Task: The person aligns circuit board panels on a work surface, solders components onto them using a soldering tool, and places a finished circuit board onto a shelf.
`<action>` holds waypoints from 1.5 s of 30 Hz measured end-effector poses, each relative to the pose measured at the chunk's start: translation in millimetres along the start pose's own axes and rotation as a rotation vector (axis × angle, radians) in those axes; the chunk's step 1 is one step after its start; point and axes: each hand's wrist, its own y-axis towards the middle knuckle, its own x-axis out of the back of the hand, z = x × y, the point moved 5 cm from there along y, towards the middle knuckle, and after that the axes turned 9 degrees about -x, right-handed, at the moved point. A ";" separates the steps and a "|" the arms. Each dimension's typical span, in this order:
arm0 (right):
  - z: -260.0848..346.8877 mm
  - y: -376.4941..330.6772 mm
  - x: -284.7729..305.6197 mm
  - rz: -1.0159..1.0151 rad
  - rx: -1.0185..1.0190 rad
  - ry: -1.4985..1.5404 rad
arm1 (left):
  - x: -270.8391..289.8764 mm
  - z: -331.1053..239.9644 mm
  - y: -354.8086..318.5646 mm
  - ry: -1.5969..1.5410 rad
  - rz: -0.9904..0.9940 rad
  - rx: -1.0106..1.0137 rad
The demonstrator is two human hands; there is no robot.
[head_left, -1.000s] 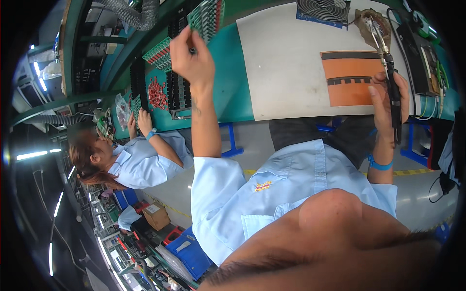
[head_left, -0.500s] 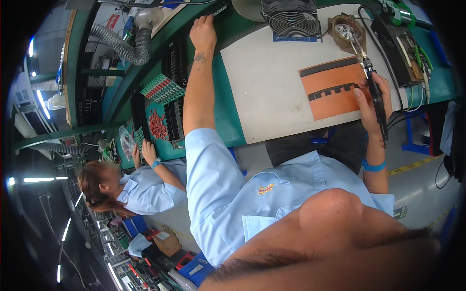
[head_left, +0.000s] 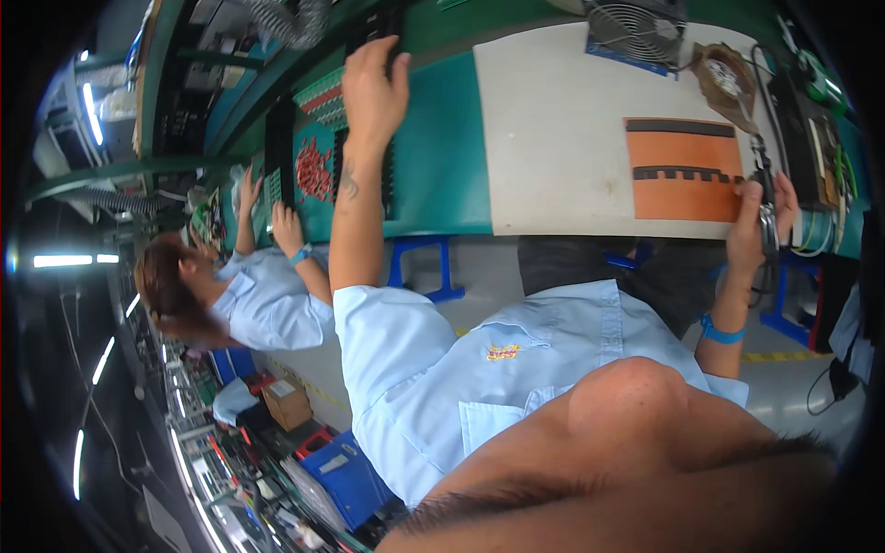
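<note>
My left hand point(head_left: 374, 97) is raised over the green bench, fingers stretched and thumb apart, with nothing visible in it. Below and beside it are a black slotted rack point(head_left: 388, 175) and a green circuit board panel point(head_left: 322, 103) with red parts, partly hidden by the hand. My right hand point(head_left: 749, 226) grips a soldering iron point(head_left: 766, 207) by its dark handle. The iron's metal end points toward a brown holder point(head_left: 712, 76) with silvery solder bits inside. Close to that hand lies an orange sheet point(head_left: 682, 203) with two black strips, the nearer one notched.
A fan point(head_left: 636, 35) stands at the back of the white board point(head_left: 553, 138). A black box point(head_left: 800, 138) with cables is at the right. Small red parts point(head_left: 313, 170) lie in a pile at the left, near a co-worker's hand point(head_left: 287, 226).
My left hand has drawn back from the far shelf edge and its fingers have spread. The soldering iron's end has backed away from the solder holder's middle. The whole view has shifted.
</note>
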 end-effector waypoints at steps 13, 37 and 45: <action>-23.1 48.3 -5.1 0.253 -0.356 0.994 | 46.6 158.2 -44.4 -0.046 0.286 0.159; 27.2 5.8 -55.9 0.742 -0.185 0.284 | 82.6 108.8 -13.0 -0.833 0.223 0.708; 58.6 -46.0 -39.6 0.563 0.549 -0.841 | -11.9 29.6 -39.7 -1.487 0.099 0.852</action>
